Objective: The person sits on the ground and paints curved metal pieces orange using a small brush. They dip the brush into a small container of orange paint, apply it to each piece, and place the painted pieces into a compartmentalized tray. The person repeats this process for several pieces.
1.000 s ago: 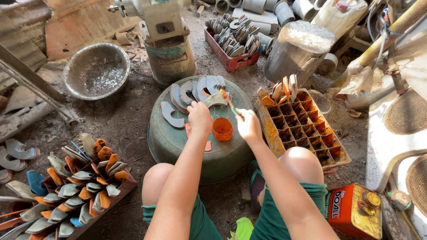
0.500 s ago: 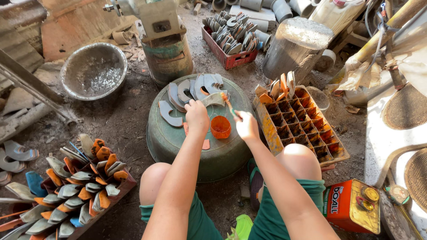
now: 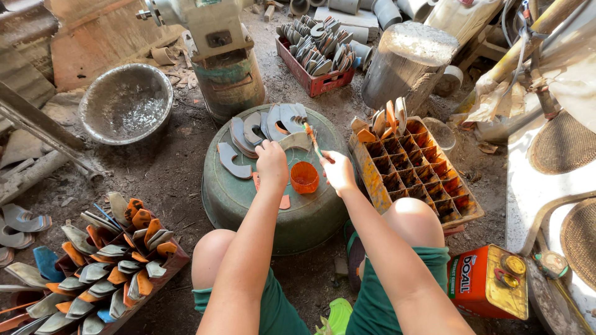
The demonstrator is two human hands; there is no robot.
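Item: my left hand [image 3: 271, 162], grip pressed down on a grey curved piece [image 3: 295, 141] lying on the upturned green basin [image 3: 248, 201] that serves as my table.

Item: my right hand [image 3: 339, 172], grip pinched around a thin brush [image 3: 312, 140] whose orange-stained tip rests on that same grey piece.

Item: small orange cup [image 3: 304, 177], upright on the basin between my two hands.

Item: fan of further grey curved pieces [image 3: 261, 127] along the basin's far edge.

Item: orange-stained divided crate [image 3: 415, 175], just right of the basin.

Item: red-orange tin can [image 3: 487, 282], on the ground by my right knee.
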